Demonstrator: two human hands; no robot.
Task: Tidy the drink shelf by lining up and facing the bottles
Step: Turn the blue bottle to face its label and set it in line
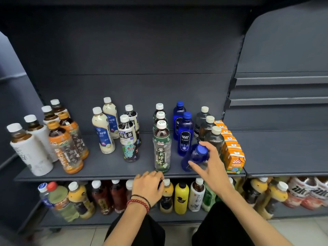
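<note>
Shelving: dark grey drink shelf (106, 167) with a plain grey back panel. All positions are given from the front green-label tea bottle (161, 150), which stands upright at mid-shelf near the front edge.
Far left of landmark: white-sleeved tea bottles (31, 150), white caps, upright, in a file running back.
Left of landmark: two orange-label bottles (66, 148), one behind the other, just beside the white-sleeved file.
Nearer left: two milky bottles (103, 132) with blue labels, upright. Next come two dark oolong bottles (128, 139), the front one bearing a cartoon label.
Behind landmark: two rear green-label bottles (160, 115), in a straight file.
Left hand (148, 186): rests on the shelf's front lip just below and left of the landmark. The fingers are loosely bent and hold nothing. Red and black bracelets (140, 203) sit on the wrist.
Right of landmark: two upright blue soda bottles (185, 134), one behind the other.
Task item: tilted blue bottle (194, 158), at the front just right of the landmark, cap leaning right. Whether its base sits flat cannot be told.
Right hand (210, 164): grips the tilted blue bottle at neck and cap, thumb on the near side, fingers curled over the top.
Further right: three clear grey bottles (213, 137) in a file, with a row of orange juice cartons (232, 155) close alongside.
Below landmark: lower-shelf bottles (181, 197), mixed, upright.
</note>
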